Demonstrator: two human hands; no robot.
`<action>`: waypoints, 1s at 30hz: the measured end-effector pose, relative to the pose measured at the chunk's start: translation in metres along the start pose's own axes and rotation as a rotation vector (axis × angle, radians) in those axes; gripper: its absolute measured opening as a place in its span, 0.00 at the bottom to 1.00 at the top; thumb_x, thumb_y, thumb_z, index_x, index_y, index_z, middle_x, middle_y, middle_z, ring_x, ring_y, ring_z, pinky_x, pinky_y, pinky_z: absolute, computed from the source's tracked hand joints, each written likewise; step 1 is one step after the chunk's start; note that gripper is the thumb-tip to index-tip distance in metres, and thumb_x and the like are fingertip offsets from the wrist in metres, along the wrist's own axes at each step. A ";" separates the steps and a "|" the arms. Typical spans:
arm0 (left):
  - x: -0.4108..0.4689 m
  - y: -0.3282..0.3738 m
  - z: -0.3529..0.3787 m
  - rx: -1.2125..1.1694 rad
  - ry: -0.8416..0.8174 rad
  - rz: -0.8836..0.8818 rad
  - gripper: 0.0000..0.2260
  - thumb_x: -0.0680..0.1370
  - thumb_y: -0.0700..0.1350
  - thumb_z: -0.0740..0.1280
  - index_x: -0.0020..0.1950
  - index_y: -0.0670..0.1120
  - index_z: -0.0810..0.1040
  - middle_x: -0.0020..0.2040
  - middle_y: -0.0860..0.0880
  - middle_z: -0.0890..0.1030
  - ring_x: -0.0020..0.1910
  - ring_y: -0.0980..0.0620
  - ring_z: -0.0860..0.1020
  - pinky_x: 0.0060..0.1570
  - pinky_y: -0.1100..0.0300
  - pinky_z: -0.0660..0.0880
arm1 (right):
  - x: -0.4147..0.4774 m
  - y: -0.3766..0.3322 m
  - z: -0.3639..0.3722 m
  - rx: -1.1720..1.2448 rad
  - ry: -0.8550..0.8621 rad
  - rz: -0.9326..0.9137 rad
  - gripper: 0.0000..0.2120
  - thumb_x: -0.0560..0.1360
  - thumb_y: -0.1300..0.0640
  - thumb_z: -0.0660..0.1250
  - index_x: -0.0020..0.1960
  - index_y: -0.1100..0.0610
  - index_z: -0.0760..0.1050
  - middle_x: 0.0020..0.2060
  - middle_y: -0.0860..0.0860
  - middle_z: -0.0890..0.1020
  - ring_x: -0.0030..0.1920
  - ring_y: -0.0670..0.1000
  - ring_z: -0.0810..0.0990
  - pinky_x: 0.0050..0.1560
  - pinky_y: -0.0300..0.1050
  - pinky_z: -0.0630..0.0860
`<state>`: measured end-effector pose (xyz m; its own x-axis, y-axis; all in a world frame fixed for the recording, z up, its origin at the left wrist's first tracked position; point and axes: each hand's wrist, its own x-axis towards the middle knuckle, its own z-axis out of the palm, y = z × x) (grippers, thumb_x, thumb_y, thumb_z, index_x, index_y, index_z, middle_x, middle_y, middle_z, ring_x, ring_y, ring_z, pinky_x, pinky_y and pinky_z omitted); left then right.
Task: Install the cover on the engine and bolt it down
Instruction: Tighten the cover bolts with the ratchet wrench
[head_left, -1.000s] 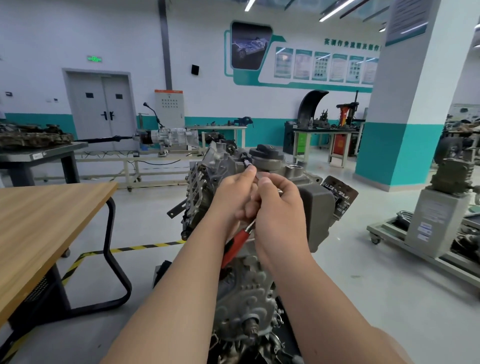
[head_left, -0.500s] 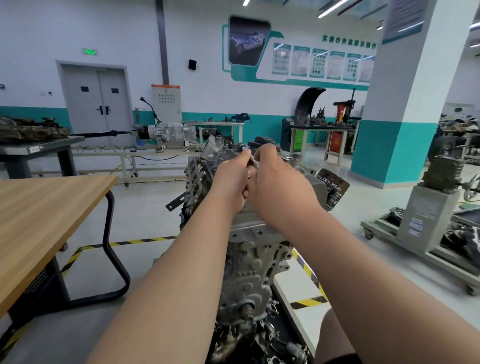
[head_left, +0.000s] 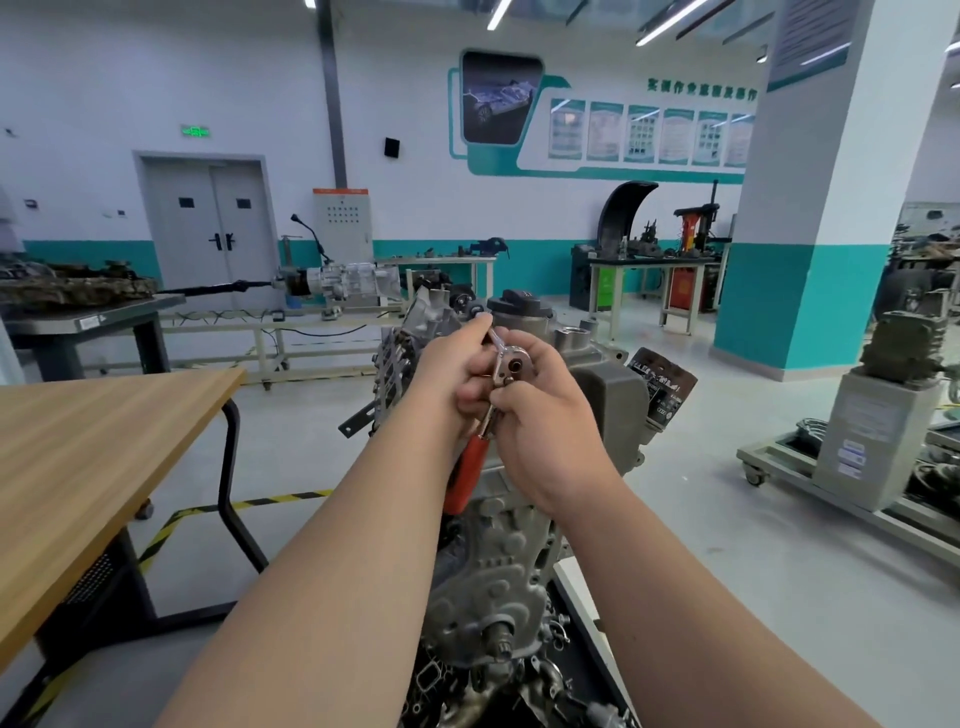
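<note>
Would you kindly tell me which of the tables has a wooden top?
The near table on the left; the others farther back look grey or white.

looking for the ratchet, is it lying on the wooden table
No, both the left hand and right hand hold the red-handled ratchet up in front of the engine, away from the wooden table.

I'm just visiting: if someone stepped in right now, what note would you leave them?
Left hand: pinches a metal bit at the ratchet head.
Right hand: grips the ratchet, red handle pointing down.
Engine: below the hands; grey cover sits on it.
Done: cover seemingly placed.
To do: bring the ratchet to the bolts and tighten; bolts not visible.
</note>
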<state>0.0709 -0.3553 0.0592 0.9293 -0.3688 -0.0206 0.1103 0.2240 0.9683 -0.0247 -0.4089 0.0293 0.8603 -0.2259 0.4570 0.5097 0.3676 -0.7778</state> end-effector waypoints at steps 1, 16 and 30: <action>0.001 0.000 -0.001 -0.034 -0.034 -0.032 0.33 0.78 0.57 0.62 0.14 0.45 0.66 0.15 0.54 0.61 0.12 0.57 0.57 0.17 0.71 0.55 | -0.002 -0.001 -0.004 0.015 -0.045 -0.009 0.25 0.65 0.69 0.57 0.62 0.58 0.69 0.42 0.53 0.81 0.39 0.51 0.82 0.42 0.45 0.78; -0.001 0.006 0.004 0.066 0.030 -0.103 0.18 0.75 0.63 0.63 0.41 0.49 0.78 0.24 0.49 0.73 0.25 0.51 0.71 0.29 0.63 0.66 | 0.006 -0.012 -0.023 -0.221 -0.178 -0.058 0.19 0.76 0.73 0.63 0.59 0.54 0.76 0.41 0.55 0.85 0.44 0.55 0.86 0.44 0.45 0.81; 0.003 0.009 0.005 -0.010 0.002 -0.159 0.16 0.76 0.61 0.63 0.43 0.48 0.78 0.35 0.48 0.77 0.35 0.50 0.75 0.41 0.58 0.72 | 0.002 -0.013 -0.020 -0.468 -0.145 -0.149 0.17 0.76 0.67 0.65 0.60 0.50 0.75 0.42 0.47 0.85 0.41 0.47 0.83 0.47 0.48 0.82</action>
<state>0.0728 -0.3583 0.0692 0.9005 -0.3984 -0.1742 0.2598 0.1718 0.9503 -0.0295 -0.4323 0.0321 0.7878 -0.1054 0.6068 0.5973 -0.1097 -0.7945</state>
